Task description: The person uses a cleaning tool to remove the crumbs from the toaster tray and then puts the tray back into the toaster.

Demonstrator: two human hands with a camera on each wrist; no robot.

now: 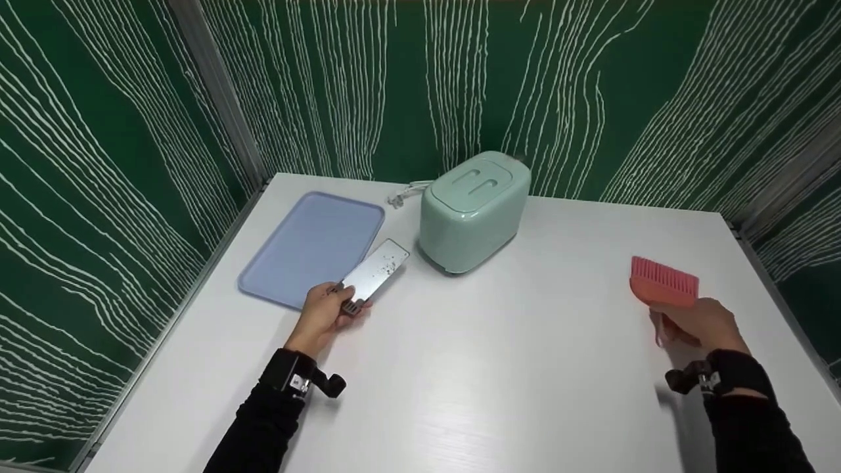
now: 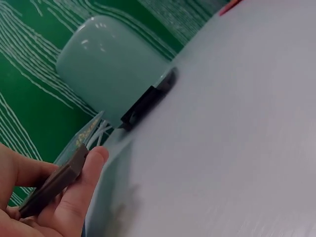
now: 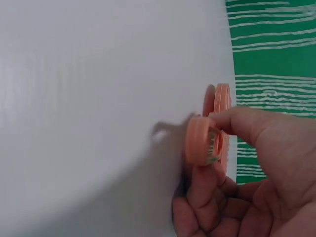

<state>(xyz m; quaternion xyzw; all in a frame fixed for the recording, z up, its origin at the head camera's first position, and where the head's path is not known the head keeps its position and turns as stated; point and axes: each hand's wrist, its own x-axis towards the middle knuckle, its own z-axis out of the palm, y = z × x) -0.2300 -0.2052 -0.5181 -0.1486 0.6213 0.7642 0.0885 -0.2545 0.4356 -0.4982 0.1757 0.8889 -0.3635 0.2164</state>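
Note:
My left hand (image 1: 324, 314) grips the dark end of a flat metal crumb tray (image 1: 377, 272), thumb on top. Dark crumbs are scattered over the crumb tray's far half. It overlaps the right edge of the blue serving tray (image 1: 309, 246) in the head view. In the left wrist view, fingers and thumb pinch the crumb tray's dark handle (image 2: 55, 183). At the right, my right hand (image 1: 713, 322) holds an orange brush (image 1: 663, 284) with pink bristles pointing away. Its orange handle (image 3: 198, 140) sits between thumb and fingers in the right wrist view.
A mint green toaster (image 1: 470, 213) stands at the back middle, with a dark strip (image 2: 143, 108) low on its near end. Its white cord and plug (image 1: 397, 199) lie behind the blue tray. Green walls with white lines border the white table (image 1: 512, 368).

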